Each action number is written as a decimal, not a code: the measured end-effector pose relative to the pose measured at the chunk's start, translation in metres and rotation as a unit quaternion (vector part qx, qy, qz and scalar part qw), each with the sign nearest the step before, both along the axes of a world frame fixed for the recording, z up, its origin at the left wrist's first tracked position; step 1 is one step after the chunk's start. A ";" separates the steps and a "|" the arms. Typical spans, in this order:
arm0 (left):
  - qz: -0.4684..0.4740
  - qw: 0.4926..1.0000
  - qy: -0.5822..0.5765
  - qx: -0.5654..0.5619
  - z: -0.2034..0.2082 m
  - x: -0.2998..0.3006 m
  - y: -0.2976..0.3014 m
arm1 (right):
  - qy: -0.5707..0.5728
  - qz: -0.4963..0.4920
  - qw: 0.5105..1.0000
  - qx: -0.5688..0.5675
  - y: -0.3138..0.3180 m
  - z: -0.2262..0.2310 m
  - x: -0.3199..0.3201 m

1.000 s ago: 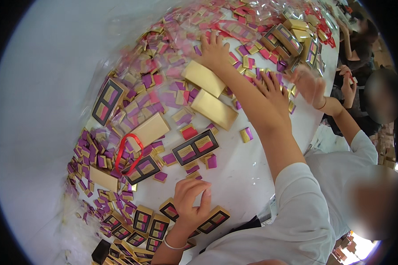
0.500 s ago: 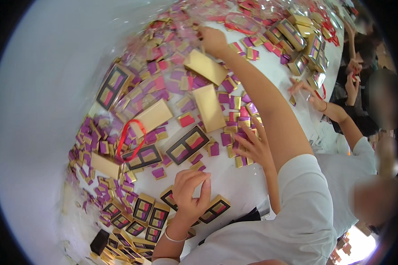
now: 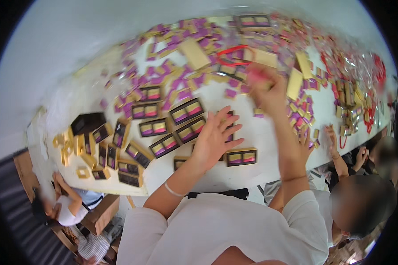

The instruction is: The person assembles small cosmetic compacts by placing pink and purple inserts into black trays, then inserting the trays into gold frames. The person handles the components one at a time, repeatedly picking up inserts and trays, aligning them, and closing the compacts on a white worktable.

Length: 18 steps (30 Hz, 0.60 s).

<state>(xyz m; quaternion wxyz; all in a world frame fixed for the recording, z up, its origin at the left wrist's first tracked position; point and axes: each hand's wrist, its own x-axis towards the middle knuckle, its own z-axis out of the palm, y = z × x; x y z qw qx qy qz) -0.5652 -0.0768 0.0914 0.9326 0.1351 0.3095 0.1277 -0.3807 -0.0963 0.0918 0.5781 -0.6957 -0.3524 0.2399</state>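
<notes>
Fingers spread, my left hand (image 3: pixel 216 140) hovers palm-down over black-windowed gold boxes near the table's front edge. One box (image 3: pixel 241 157) beside it shows gold and pink-purple pieces in two windows. My right hand (image 3: pixel 269 90), smeared by motion, is curled around a small pink piece (image 3: pixel 257 75) above the middle of the table. Close to it lie a windowed box (image 3: pixel 231 70), partly covered by a red ribbon loop (image 3: pixel 221 55), and a plain gold box (image 3: pixel 263 57). Small purple, pink and gold pieces (image 3: pixel 185 81) are scattered around them.
Stacked windowed boxes (image 3: pixel 130 168) and a black tray-like thing (image 3: pixel 88 123) stand at the left. Clear film and red ribbons (image 3: pixel 370 112) lie at the right. A co-worker's hand (image 3: pixel 306 145) is close to my right forearm; another person's hand (image 3: pixel 331 140) is beyond it.
The view has swung round. My right hand has come back from the far pile with the pink piece. My left hand's curled fingers have spread.
</notes>
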 end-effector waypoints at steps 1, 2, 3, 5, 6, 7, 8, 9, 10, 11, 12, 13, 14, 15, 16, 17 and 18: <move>0.019 0.996 -0.045 -0.071 -0.007 -0.020 0.008 | -0.008 0.091 0.996 0.015 -0.001 0.008 -0.058; 0.001 0.983 -0.143 -0.112 -0.020 -0.047 0.015 | -0.034 0.152 0.988 -0.009 -0.003 0.013 -0.108; -0.003 0.979 -0.173 -0.109 -0.019 -0.069 0.018 | -0.123 0.153 0.980 0.011 -0.003 0.007 -0.151; -0.007 0.970 -0.221 -0.100 -0.017 -0.114 0.026 | -0.231 0.141 0.962 0.040 -0.004 -0.009 -0.217; -0.003 0.972 -0.216 -0.089 -0.018 -0.140 0.029 | -0.253 0.128 0.958 0.048 -0.003 -0.011 -0.243; 0.002 0.976 -0.205 -0.076 -0.019 -0.164 0.031 | -0.278 0.115 0.952 0.055 -0.002 -0.011 -0.266; 0.014 0.987 -0.152 -0.046 -0.021 -0.189 0.030 | -0.278 0.116 0.952 0.050 -0.001 -0.011 -0.288; 0.023 0.996 -0.086 -0.004 -0.024 -0.213 0.028 | -0.278 0.116 0.952 0.044 0.002 -0.011 -0.309; 0.024 0.999 -0.032 0.027 -0.031 -0.236 0.028 | -0.280 0.117 0.952 0.036 0.002 -0.010 -0.328; 0.017 0.999 -0.006 0.027 -0.038 -0.258 0.031 | -0.274 0.110 0.955 0.042 0.006 -0.009 -0.344; 0.005 0.998 -0.043 -0.037 -0.048 -0.276 0.037 | -0.245 0.121 0.961 0.044 0.011 -0.007 -0.355; -0.012 0.981 -0.121 -0.148 -0.056 -0.297 0.049 | -0.202 0.107 0.972 0.061 0.015 -0.004 -0.367; -0.042 0.966 -0.135 -0.215 -0.051 -0.309 0.060 | -0.159 0.092 0.980 0.078 0.018 -0.001 -0.377; -0.067 0.971 -0.114 -0.197 -0.043 -0.317 0.070 | -0.154 0.098 0.981 0.064 0.019 0.006 -0.381; -0.092 0.976 -0.092 -0.176 -0.031 -0.322 0.078 | -0.168 0.101 0.979 0.059 0.019 0.012 -0.385; -0.099 0.988 0.068 -0.093 -0.009 -0.322 0.083 | -0.204 0.095 0.973 0.045 0.020 0.020 -0.387; -0.072 0.991 0.044 -0.101 -0.010 -0.327 0.086 | -0.240 0.090 0.966 0.030 0.020 0.024 -0.391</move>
